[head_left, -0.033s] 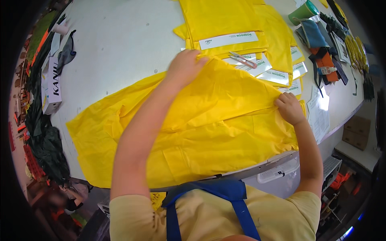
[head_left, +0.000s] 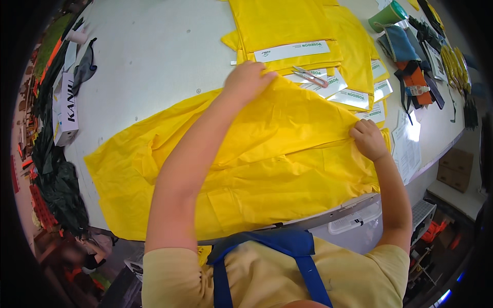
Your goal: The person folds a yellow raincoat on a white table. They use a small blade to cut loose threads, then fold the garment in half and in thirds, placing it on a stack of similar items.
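Observation:
A large yellow waterproof garment lies spread across the table, wrinkled, with folds running lengthwise and a pocket-like patch near its front edge. My left hand is closed on its far edge, fingers bent over the fabric beside the folded stack. Further right, my right hand pinches the garment near its right end. Just beyond stands a stack of folded yellow garments with white printed labels. A pair of thread snips rests on the labels, between my two hands and farther off.
The white table carries a white box and dark green fabric at its left edge. At the right are a green cup, a blue pouch, a small bottle and papers. Another person is at lower left.
My left hand and forearm have shifted slightly right along the garment's far edge. My right hand has hardly moved and keeps its hold.

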A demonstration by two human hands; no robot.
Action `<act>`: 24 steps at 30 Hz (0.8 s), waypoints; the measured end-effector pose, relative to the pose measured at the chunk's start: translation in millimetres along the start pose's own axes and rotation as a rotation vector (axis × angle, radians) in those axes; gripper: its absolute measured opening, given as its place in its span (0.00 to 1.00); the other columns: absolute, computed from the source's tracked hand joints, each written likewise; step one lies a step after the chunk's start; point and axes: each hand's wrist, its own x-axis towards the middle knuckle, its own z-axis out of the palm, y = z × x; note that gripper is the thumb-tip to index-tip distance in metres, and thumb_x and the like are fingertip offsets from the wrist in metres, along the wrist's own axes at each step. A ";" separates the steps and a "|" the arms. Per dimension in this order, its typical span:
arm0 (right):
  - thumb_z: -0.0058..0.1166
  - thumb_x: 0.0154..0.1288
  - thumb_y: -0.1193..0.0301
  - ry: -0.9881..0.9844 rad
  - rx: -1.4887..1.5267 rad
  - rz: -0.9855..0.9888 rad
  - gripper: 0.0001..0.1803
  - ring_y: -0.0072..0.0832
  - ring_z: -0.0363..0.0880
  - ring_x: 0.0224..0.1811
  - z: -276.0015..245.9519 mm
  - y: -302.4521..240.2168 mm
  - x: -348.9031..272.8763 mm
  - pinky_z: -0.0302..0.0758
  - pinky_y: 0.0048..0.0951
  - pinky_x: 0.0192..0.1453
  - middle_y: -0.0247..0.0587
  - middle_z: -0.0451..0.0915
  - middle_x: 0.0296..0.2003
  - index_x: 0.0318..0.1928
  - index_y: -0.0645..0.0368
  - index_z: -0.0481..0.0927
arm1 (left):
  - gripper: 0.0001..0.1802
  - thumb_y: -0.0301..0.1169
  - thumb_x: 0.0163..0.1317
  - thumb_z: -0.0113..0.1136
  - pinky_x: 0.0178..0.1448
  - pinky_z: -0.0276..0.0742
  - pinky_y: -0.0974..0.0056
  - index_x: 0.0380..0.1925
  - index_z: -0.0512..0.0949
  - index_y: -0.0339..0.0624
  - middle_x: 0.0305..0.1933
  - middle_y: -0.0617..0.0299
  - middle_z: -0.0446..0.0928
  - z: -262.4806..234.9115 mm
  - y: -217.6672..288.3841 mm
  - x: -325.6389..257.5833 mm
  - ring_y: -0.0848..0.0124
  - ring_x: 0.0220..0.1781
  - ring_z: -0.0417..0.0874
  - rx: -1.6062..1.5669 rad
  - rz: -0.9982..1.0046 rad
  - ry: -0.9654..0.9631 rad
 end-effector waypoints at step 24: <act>0.56 0.64 0.69 -0.109 1.495 0.073 0.26 0.35 0.70 0.58 9.5 -328.9 169.6 0.69 0.32 0.61 0.49 0.68 0.56 0.59 0.65 0.64 | 0.20 0.32 0.57 0.62 0.55 0.71 0.63 0.48 0.71 0.37 0.48 0.51 0.71 -78.7 -138.9 -291.0 0.59 0.51 0.74 -0.874 -0.499 0.743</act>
